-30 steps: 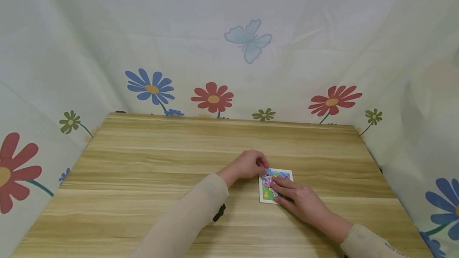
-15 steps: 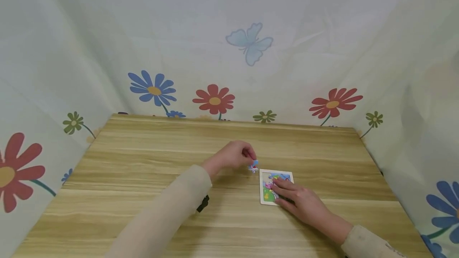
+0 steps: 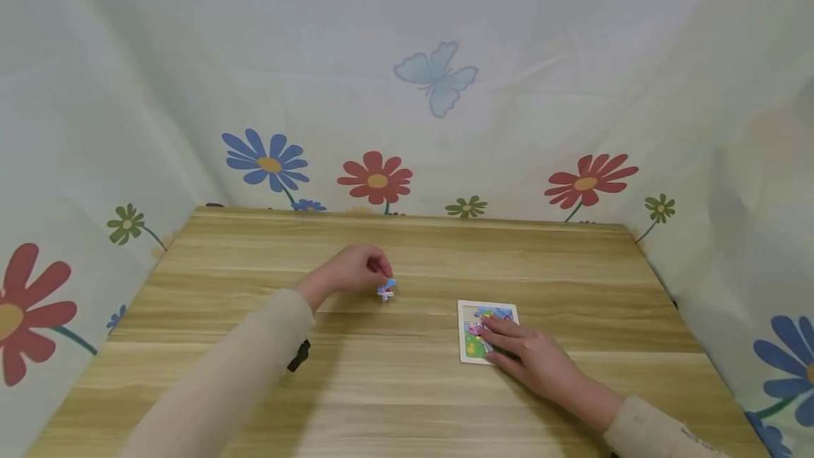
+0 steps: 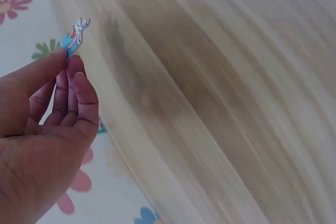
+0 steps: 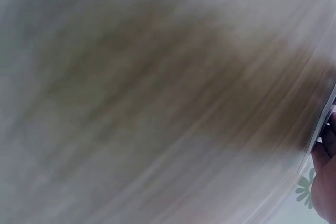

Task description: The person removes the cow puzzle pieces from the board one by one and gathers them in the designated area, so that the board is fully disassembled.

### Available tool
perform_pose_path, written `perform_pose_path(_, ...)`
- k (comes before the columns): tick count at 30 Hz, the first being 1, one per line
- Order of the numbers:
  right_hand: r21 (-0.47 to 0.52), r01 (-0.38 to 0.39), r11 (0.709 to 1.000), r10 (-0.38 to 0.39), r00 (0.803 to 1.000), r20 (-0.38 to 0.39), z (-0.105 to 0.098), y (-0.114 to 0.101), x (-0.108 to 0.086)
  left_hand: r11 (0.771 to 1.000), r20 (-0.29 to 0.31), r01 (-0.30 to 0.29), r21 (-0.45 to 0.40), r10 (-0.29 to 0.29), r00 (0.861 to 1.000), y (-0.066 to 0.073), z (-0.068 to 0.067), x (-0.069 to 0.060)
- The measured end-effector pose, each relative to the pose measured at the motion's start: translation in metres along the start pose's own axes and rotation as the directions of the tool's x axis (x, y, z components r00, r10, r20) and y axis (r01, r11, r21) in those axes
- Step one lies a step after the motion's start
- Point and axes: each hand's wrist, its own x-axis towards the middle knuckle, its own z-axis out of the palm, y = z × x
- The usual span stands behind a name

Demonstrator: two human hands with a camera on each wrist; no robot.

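My left hand (image 3: pixel 356 271) pinches a small jigsaw puzzle piece (image 3: pixel 386 290) between thumb and fingertips, left of the puzzle and above the table. In the left wrist view the puzzle piece (image 4: pixel 76 38) shows light blue and a white figure with a little red. A white-framed jigsaw puzzle (image 3: pixel 471 350) lies flat on the table, with a gap at its upper left. Across its right part rests my right hand (image 3: pixel 534 355), fingers extended, hiding some of the picture. Only a bit of the right hand (image 5: pixel 326 177) enters the right wrist view, beside the frame's edge.
The wood-grain table (image 3: pixel 254 288) spreads around both hands. Behind it and at both sides hangs a pale cloth (image 3: pixel 331 55) printed with flowers and a butterfly, meeting the table's far edge.
The left hand has drawn the puzzle piece out of the frame's upper left corner and carried it leftward, which bares a gap there. The right hand stays on the puzzle.
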Motion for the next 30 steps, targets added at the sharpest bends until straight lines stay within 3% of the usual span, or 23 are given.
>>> perform_pose_path(7,0.009,0.002,1.000,-0.002,1.000,0.015,-0.001,0.000,0.002,1.000,-0.015,-0.005,0.008,0.005,1.000,-0.022,-0.030,-0.011)
perform_pose_path(12,0.007,0.001,1.000,-0.001,1.000,0.020,0.001,0.001,0.004,1.000,-0.034,0.001,-0.005,-0.001,0.999,-0.038,-0.042,-0.016)
perform_pose_path(16,0.010,-0.001,1.000,0.001,1.000,0.019,0.001,0.001,0.005,1.000,-0.048,0.003,-0.014,-0.003,0.999,-0.048,-0.046,-0.019)
perform_pose_path(24,0.006,-0.021,1.000,0.021,1.000,0.023,0.000,0.000,0.001,0.996,-0.062,0.072,-0.052,-0.075,0.995,-0.060,-0.044,-0.017)
perform_pose_path(30,0.007,-0.039,0.999,0.039,0.999,0.015,-0.001,-0.001,-0.001,0.996,-0.082,0.088,-0.007,-0.089,0.993,-0.060,-0.044,-0.016)
